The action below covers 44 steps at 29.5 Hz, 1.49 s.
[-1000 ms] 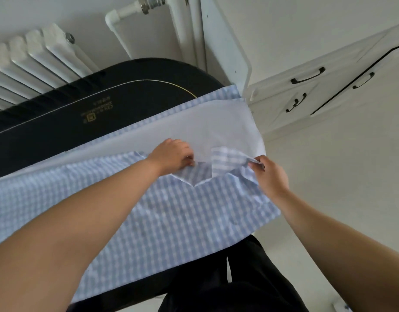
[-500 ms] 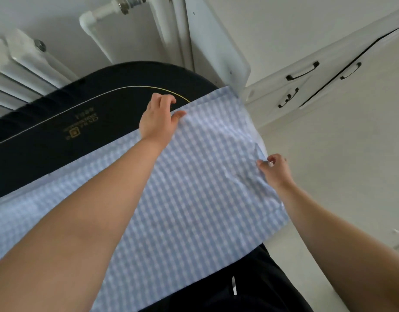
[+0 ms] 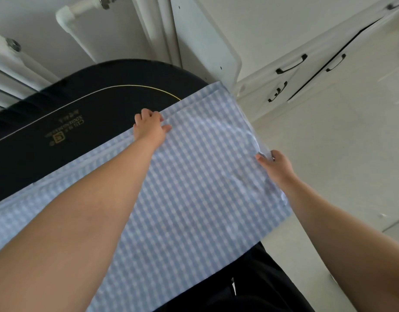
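Note:
A blue-and-white checked cloth lies spread over a black padded table with a gold line and gold lettering. My left hand is at the cloth's far edge, fingers curled over the hem, thumb lying on top. My right hand is at the cloth's right edge, where it hangs past the table, and pinches the fabric between thumb and fingers. Both forearms reach across the cloth.
A white radiator and white pipes stand behind the table. A white panel leans at the back. White drawers with black handles are at the right. Pale floor lies to the right. My dark trousers are below.
The folded-back flap with its pale underside has been laid flat; the cloth now shows only checks. My left hand carried the edge away from me, and my right hand moved to the right edge.

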{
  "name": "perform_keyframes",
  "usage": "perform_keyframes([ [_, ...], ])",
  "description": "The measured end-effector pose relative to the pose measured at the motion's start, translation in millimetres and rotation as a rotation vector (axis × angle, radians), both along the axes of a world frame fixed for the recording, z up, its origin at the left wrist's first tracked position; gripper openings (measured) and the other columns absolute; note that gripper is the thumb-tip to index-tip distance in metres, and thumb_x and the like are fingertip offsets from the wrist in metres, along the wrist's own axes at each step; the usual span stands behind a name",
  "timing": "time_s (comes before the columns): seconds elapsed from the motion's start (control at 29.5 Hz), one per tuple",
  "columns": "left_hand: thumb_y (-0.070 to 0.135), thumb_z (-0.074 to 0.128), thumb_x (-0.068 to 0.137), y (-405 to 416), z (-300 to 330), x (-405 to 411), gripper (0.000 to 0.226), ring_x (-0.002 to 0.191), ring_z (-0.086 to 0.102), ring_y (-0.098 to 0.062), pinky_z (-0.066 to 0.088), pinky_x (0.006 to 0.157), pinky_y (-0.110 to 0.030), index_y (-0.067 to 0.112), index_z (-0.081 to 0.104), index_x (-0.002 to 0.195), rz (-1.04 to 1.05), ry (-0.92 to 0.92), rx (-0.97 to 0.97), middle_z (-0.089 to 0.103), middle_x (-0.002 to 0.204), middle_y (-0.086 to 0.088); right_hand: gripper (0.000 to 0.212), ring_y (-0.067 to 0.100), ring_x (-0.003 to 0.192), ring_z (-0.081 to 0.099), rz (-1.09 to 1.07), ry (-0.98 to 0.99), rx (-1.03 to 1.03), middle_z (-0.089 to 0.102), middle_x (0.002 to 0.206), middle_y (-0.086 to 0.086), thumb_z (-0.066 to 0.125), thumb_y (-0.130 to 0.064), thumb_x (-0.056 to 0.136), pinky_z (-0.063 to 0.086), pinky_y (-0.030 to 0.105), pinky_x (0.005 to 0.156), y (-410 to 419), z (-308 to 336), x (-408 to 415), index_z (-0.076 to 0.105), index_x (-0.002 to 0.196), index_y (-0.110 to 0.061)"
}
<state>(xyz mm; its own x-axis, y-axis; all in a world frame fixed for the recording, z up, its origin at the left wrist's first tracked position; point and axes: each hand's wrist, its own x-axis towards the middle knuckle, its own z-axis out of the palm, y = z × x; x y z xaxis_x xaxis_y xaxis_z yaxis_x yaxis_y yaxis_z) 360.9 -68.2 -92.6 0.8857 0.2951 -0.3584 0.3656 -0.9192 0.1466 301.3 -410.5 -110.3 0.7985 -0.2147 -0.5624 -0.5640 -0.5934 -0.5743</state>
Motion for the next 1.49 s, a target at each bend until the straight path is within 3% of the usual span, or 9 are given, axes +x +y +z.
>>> perform_keyframes([
  [0.24, 0.035, 0.042, 0.099, 16.8, -12.2, -38.3, 0.019, 0.073, 0.053, -0.021, 0.029, 0.052, -0.03, 0.019, 0.047, 0.09, -0.133, -0.154, -0.154, 0.053, 0.081, 0.005, 0.044, 0.023, 0.076, 0.06, 0.303, 0.303, -0.097, 0.063, 0.086, 0.004, 0.055, -0.053, 0.087, 0.042, 0.031, 0.063, -7.5, 3.7, -4.2, 0.056, 0.092, -0.01],
  [0.47, 0.025, 0.051, 0.097, 20.6, -2.5, -44.8, 0.026, 0.069, 0.055, -0.032, 0.037, 0.072, -0.038, 0.003, 0.059, 0.086, -0.078, -0.532, -0.127, 0.061, 0.076, -0.013, 0.044, 0.02, 0.051, 0.042, 0.202, -0.029, -0.201, 0.042, 0.054, -0.002, 0.049, -0.049, 0.09, 0.026, 0.027, 0.046, -7.2, 4.0, -2.0, 0.039, 0.062, -0.017],
  [0.58, 0.039, 0.05, 0.096, 21.8, -3.4, -41.0, 0.031, 0.064, 0.051, -0.022, 0.034, 0.074, -0.034, 0.011, 0.054, 0.083, 0.009, -0.458, -0.104, 0.057, 0.072, -0.003, 0.034, 0.02, 0.056, 0.044, 0.192, -0.094, -0.304, 0.048, 0.06, -0.004, 0.045, -0.043, 0.094, 0.025, 0.026, 0.048, 0.9, 0.9, -3.3, 0.049, 0.073, -0.016],
  [0.75, 0.047, 0.042, 0.096, 21.9, -7.2, -16.5, 0.036, 0.095, 0.057, -0.027, 0.036, 0.083, -0.038, 0.016, 0.057, 0.108, 0.041, 0.0, 0.009, 0.061, 0.104, -0.006, 0.021, 0.02, 0.068, 0.052, 0.128, -0.032, -0.152, 0.056, 0.084, -0.003, 0.045, -0.037, 0.094, 0.033, 0.029, 0.054, 10.4, -4.2, 3.1, 0.05, 0.104, -0.02],
  [0.88, 0.035, 0.047, 0.097, 23.4, -3.9, -26.3, 0.024, 0.09, 0.053, -0.025, 0.036, 0.084, -0.037, 0.013, 0.054, 0.091, 0.043, -0.236, -0.111, 0.058, 0.097, -0.006, 0.026, 0.018, 0.064, 0.049, 0.08, -0.089, -0.192, 0.05, 0.069, -0.008, 0.05, -0.046, 0.09, 0.027, 0.027, 0.05, 19.7, -0.5, 17.9, 0.048, 0.081, -0.022],
  [0.98, 0.028, 0.049, 0.097, 24.2, -0.6, -38.6, 0.022, 0.101, 0.046, -0.028, 0.039, 0.09, -0.038, 0.006, 0.054, 0.094, 0.113, -0.461, -0.166, 0.054, 0.111, -0.01, 0.017, 0.02, 0.079, 0.053, 0.092, -0.266, -0.225, 0.052, 0.09, -0.007, 0.048, -0.039, 0.093, 0.033, 0.028, 0.064, 23.0, -3.5, 25.8, 0.055, 0.084, -0.026],
  [1.22, 0.035, 0.043, 0.099, 27.5, -1.6, -7.4, 0.024, 0.1, 0.05, -0.028, 0.045, 0.086, -0.044, 0.013, 0.054, 0.097, 0.183, -0.191, -0.106, 0.054, 0.108, -0.008, 0.06, 0.028, 0.087, 0.053, 0.178, 0.161, -0.226, 0.06, 0.116, 0.012, 0.034, -0.062, 0.091, 0.035, 0.033, 0.072, 18.0, -20.0, 20.6, 0.04, 0.127, -0.014],
  [1.36, 0.039, 0.042, 0.099, 32.8, -2.0, 0.0, 0.025, 0.093, 0.055, -0.028, 0.048, 0.077, -0.041, 0.017, 0.051, 0.098, 0.233, -0.112, -0.128, 0.057, 0.102, -0.007, 0.062, 0.025, 0.092, 0.057, 0.152, 0.141, -0.059, 0.061, 0.111, 0.007, 0.037, -0.066, 0.088, 0.038, 0.033, 0.075, 5.9, -23.3, -2.1, 0.045, 0.123, -0.015],
  [1.49, 0.034, 0.047, 0.097, 23.9, -7.3, -6.7, 0.032, 0.117, 0.044, -0.034, 0.035, 0.102, -0.048, 0.012, 0.046, 0.12, 0.187, -0.15, 0.099, 0.048, 0.128, -0.015, 0.061, 0.015, 0.072, 0.058, 0.108, 0.207, -0.065, 0.059, 0.082, -0.005, 0.047, -0.076, 0.075, 0.042, 0.031, 0.06, -18.8, -14.4, -18.7, 0.054, 0.092, -0.018],
])
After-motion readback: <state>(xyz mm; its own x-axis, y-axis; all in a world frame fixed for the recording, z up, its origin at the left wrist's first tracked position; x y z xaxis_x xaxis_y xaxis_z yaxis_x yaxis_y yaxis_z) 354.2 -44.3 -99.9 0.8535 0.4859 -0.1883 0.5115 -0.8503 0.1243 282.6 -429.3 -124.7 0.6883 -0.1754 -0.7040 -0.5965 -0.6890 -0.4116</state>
